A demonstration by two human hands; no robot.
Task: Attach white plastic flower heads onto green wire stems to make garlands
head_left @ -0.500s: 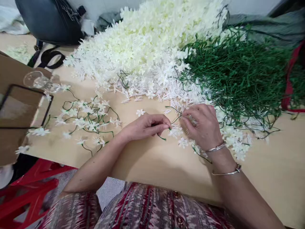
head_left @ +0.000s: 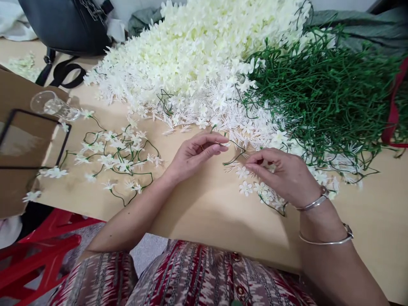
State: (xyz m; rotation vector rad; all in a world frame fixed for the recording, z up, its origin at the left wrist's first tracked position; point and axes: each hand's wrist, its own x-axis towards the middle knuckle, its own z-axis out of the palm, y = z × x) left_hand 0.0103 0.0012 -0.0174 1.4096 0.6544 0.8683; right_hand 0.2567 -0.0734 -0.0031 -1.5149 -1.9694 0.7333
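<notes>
My left hand is over the table's middle, thumb and forefinger pinched on a thin green plastic stem. That stem is bent and branching, its ends sticking out on both sides of the fingers. Just to the right, my right hand has its thumb and fingertips closed together; whatever may be between them is too small to make out. Below the right fingertips lie several loose white artificial flowers, one group with a green stem. To the left of my left hand, flowers fitted on green stems lie spread out.
A large heap of white petals fills the back. Beside it are a pile of green stems and a red strap. On the left are a tipped clear plastic cup, a cardboard box, a black bag and red stools.
My left hand has moved up and away from me with the green stem. The right hand has shifted right and slightly toward me, its fingertips now apart from the stem.
</notes>
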